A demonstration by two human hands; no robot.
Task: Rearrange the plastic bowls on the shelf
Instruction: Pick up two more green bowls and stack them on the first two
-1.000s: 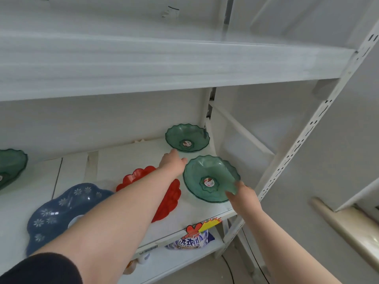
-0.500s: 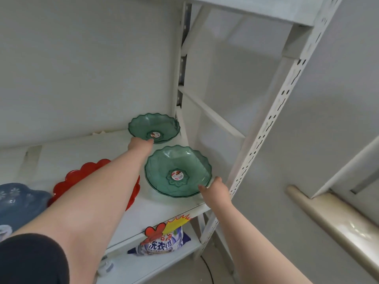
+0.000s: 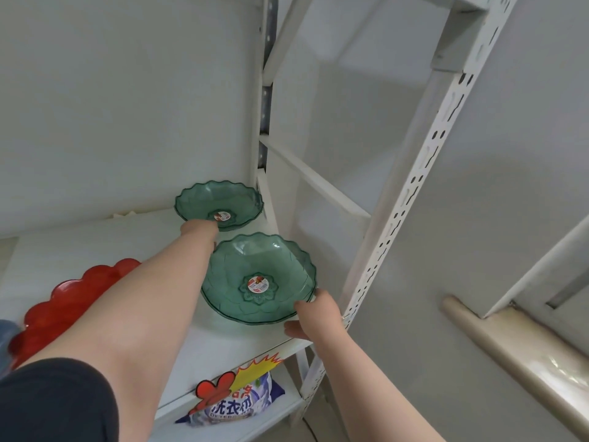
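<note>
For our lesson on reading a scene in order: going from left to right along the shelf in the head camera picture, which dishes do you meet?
Red scalloped dish → far green bowl, at the back with the left hand on its rim → near green bowl, with the right hand at its front edge.

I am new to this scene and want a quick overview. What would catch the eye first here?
Two green scalloped bowls sit at the right end of the white shelf: the near bowl, with the right hand at its front rim, and the far bowl, which the left hand reaches. A red scalloped bowl lies further left.
</note>
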